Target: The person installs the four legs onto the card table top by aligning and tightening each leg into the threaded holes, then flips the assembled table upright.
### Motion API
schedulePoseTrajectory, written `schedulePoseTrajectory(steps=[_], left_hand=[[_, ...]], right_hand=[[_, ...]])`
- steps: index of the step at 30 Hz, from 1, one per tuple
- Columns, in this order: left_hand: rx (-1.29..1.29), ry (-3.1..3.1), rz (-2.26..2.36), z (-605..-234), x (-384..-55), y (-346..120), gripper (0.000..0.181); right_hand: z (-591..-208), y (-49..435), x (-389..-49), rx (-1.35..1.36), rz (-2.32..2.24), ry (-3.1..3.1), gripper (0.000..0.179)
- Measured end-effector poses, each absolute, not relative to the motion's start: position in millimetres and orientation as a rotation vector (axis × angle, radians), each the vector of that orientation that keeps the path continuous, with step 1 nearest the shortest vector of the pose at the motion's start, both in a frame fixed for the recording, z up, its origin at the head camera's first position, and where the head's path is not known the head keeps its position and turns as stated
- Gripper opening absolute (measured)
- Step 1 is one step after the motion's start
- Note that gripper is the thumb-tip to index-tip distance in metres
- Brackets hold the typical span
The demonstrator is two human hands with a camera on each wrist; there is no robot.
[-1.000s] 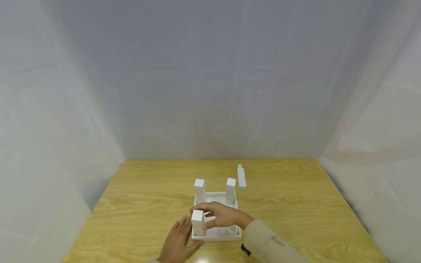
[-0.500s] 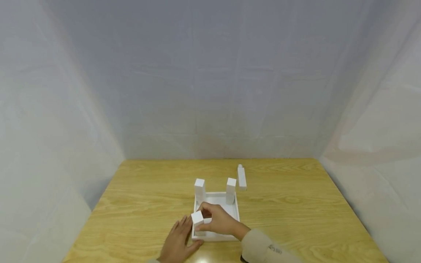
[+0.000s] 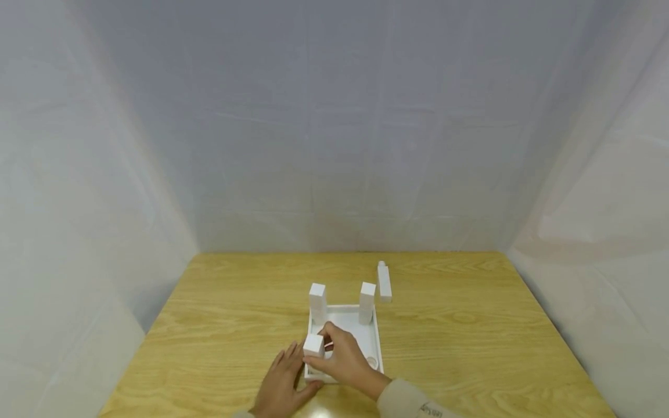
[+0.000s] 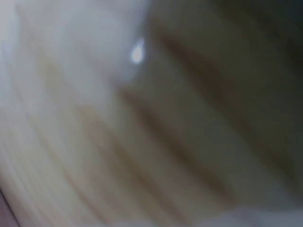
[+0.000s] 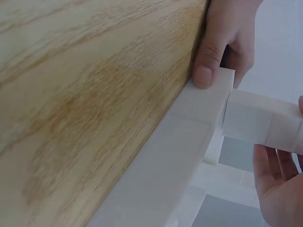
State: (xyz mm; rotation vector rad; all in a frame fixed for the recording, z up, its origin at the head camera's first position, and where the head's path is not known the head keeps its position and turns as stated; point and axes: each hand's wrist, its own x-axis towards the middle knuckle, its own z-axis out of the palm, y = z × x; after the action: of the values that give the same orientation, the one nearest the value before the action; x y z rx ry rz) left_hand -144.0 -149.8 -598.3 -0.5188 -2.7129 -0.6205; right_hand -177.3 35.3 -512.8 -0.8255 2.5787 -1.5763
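Note:
A white square furniture leg (image 3: 313, 345) stands upright at the near left corner of a shallow white tray-like tabletop (image 3: 351, 332). My right hand (image 3: 347, 361) pinches this leg between thumb and fingers. In the right wrist view the leg (image 5: 251, 116) meets the corner of the rimmed white piece (image 5: 158, 161), with the right hand (image 5: 284, 201) at its outer part. My left hand (image 3: 281, 380) lies spread beside the tabletop, its thumb pressing on the near left edge. The left wrist view is blurred and shows only wood grain with a bright glint.
Two more white legs, the far left leg (image 3: 317, 301) and the far right leg (image 3: 367, 301), stand upright at the back corners. A round socket (image 3: 372, 362) shows at the near right corner. Another leg (image 3: 384, 283) with a round end lies behind on the wooden table (image 3: 460, 331).
My right hand has turned about the near left leg, its wrist swinging towards me. The leg's top turned askew, then came back square. The left hand stays in place.

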Motion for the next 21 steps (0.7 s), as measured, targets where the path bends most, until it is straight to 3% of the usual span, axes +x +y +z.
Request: schedulePoseTrajectory(steps=[8,15,21], left_hand=[[-0.498,-2.724,-0.607,-601,-144,-150,0.086],[-0.532,-2.713,-0.629,-601,-144,-150,0.085],[-0.541,-2.712,-0.653,-599,-145,-149,0.085]], right_hand=[[-514,37,-177,-0.838,-1.576,2.556,0.036],[-512,45,-184,-1.001,-1.47,2.435,0.059],[-504,53,-197,-1.14,-1.378,2.299,0.062]])
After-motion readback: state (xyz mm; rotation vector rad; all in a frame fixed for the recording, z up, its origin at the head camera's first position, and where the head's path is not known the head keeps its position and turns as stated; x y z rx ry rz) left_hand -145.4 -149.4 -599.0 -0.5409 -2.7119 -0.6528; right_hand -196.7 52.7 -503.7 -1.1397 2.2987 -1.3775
